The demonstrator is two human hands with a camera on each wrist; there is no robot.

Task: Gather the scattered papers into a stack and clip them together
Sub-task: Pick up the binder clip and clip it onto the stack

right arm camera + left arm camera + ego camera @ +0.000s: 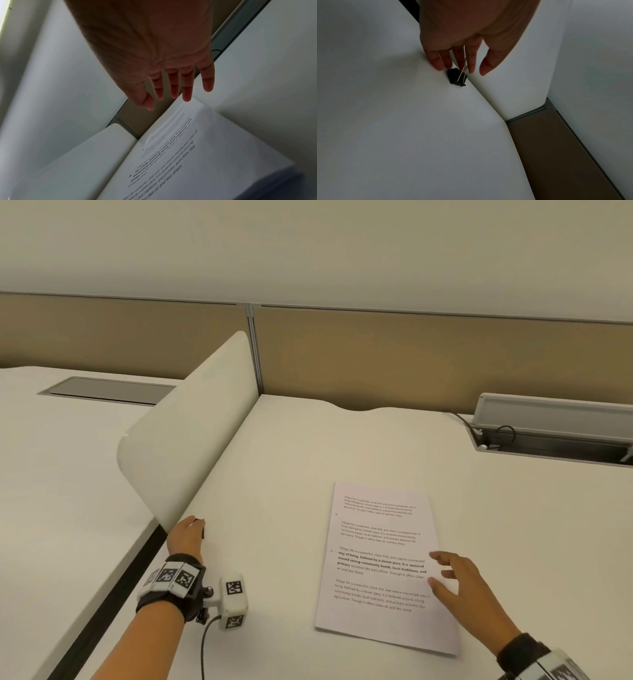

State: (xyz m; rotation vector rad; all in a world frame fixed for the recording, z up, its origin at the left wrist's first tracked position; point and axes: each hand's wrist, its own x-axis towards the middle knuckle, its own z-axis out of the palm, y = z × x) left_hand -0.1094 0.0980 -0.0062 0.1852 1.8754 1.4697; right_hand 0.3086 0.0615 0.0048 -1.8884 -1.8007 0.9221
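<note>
— So where does the clip lie from the papers?

— Well apart, toward the left edge of the desk (274, 460). The binder clip (456, 77) sits on the surface just beside the foot of the white side divider (191, 426). The paper stack (383, 563) lies right of the middle, nearer the front edge.

— Which hand is nearer which?

— The left hand (462, 40) is at the clip; from the wrist view its fingers (436, 63) reach down around the wire handles, one handle running up between them. They look to be pinching it, though I cannot tell how firmly. The right hand (459, 580) is spread, fingers straight and apart, over the right edge of the stack. Whether it touches the paper I cannot tell.

— And the stack's long axis?

— It runs from the front edge toward the back partition (411, 354), tilted a little, with the near end swung right. The sheets look gathered already, edges roughly aligned, so I judge that clipping is what remains.

— So the move?

— The left hand would carry the clip rightward across the desk to the stack, probably to its left long edge or far left corner, the nearest ones, while the right steadies the sheets.

— Any writing?

— Yes: repeated paragraphs beginning "Village life is a peaceful, close-knit…", one with bold text including "way of living. Defined by a slower pace." No brands visible.
</note>
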